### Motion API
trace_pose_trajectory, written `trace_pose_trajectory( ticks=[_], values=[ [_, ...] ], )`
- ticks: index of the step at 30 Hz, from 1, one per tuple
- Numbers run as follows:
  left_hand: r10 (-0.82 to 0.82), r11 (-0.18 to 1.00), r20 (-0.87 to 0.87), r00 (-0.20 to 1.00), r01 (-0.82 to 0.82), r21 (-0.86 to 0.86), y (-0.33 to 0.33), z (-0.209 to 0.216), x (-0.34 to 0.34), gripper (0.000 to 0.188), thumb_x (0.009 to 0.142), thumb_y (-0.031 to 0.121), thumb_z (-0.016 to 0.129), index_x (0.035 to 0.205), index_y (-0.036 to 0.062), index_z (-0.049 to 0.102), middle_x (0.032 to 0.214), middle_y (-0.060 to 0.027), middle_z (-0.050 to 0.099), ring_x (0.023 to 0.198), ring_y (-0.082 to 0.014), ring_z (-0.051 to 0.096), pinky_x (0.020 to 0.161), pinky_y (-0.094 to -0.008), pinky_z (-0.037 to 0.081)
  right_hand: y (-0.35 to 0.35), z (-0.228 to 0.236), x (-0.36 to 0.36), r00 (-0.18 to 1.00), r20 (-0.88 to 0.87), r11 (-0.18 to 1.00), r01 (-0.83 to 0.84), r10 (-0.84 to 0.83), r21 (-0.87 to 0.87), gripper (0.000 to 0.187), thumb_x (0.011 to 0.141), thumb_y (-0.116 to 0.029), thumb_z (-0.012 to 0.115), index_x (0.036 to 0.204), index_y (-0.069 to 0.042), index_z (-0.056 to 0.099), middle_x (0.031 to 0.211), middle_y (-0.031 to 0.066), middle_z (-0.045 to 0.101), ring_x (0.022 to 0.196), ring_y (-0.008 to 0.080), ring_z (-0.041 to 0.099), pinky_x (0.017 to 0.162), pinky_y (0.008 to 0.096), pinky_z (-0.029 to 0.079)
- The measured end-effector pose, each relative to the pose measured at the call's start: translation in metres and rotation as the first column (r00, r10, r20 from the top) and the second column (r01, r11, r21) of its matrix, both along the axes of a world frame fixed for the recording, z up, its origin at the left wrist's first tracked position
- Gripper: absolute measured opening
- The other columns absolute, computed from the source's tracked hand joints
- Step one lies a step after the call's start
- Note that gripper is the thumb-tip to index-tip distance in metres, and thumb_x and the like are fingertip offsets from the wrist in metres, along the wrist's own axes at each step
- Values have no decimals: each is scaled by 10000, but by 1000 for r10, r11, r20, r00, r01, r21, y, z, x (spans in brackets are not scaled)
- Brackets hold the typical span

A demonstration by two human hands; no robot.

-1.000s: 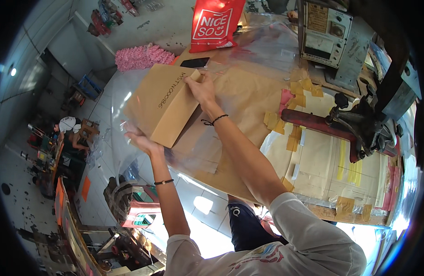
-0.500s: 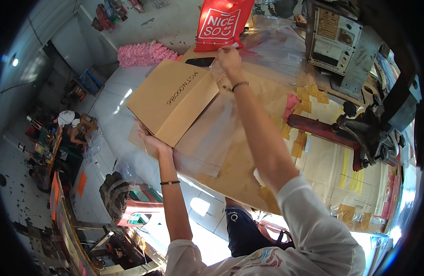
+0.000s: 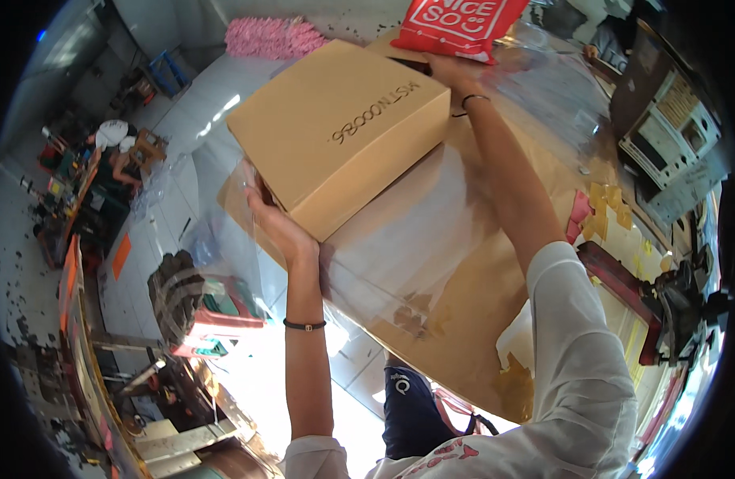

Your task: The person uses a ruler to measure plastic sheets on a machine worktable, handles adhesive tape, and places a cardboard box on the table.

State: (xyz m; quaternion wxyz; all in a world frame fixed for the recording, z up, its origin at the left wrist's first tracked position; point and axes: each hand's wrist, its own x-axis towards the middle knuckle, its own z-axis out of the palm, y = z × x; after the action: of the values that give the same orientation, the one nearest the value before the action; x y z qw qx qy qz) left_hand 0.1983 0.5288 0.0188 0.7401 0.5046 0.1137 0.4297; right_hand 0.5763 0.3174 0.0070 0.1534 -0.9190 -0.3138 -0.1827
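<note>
Nearest us, between our forearms, brown paper [image 3: 471, 311] covers the worktop, perhaps to spare it from scuffs. Our left hand [image 3: 281, 227] lies against the near left corner of the box [image 3: 335, 120], its fingers along the left side; we judge it bears or steadies that corner, since the right hand is off at the far end. How tightly it closes we cannot tell. The box sits between our two hands, angled, with its lid side up and handwriting on top.

Our hands are well apart. The right hand [image 3: 454, 76] reaches past the box's right end, beside a dark slab [image 3: 416, 65]; its fingers are partly hidden, so we cannot tell whether it grips anything. Just beyond that hand stands a red bag [image 3: 463, 32], likely set back to leave the middle free for handling. Farther off, ahead of the left hand, lies a pink bundle [image 3: 273, 37].
</note>
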Motion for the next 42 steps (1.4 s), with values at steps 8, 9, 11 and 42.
trace_pose_trajectory(
  ticks=[8, 9, 11, 42],
  values=[
    [-9, 996, 12, 1000, 8, 84, 7, -9, 4, 590, 1072, 401, 191, 1560, 78, 261, 1568, -110, 354, 1388, -244, 414, 1124, -348, 355, 15, 60, -35, 988, -153, 982, 51, -23, 180, 935, 728, -540, 785, 1330, 113, 492, 1212, 300, 631, 1140, 383, 631, 971, 417, 497],
    [28, 993, -9, 1000, -27, 117, -7, -1, 5, 589, 1074, 383, 173, 1533, 40, 309, 1542, -131, 392, 1382, -259, 420, 1132, -347, 340, 5, 72, -31, 992, -102, 981, 95, -78, 171, 957, 725, -551, 789, 1333, 122, 483, 1195, 296, 639, 1132, 378, 636, 970, 412, 498],
    [86, 984, -35, 996, -80, 160, -10, 2, 2, 597, 1077, 365, 155, 1506, 3, 358, 1516, -152, 430, 1377, -275, 425, 1139, -345, 325, 7, 97, -50, 989, -93, 968, 132, -115, 213, 888, 699, -529, 807, 1290, 80, 546, 1231, 285, 627, 1146, 362, 629, 973, 410, 503],
    [179, 599, -20, 984, -92, 795, -14, -4, -18, 533, 1078, 309, 251, 1335, -50, 550, 1479, -187, 449, 1421, -376, 314, 1156, -448, 265, 12, 162, -127, 842, 467, 959, -190, 269, -209, 591, 771, -185, 781, 1183, 22, 410, 1314, 259, 427, 1247, 425, 433, 1048, 454, 449]
  ],
)
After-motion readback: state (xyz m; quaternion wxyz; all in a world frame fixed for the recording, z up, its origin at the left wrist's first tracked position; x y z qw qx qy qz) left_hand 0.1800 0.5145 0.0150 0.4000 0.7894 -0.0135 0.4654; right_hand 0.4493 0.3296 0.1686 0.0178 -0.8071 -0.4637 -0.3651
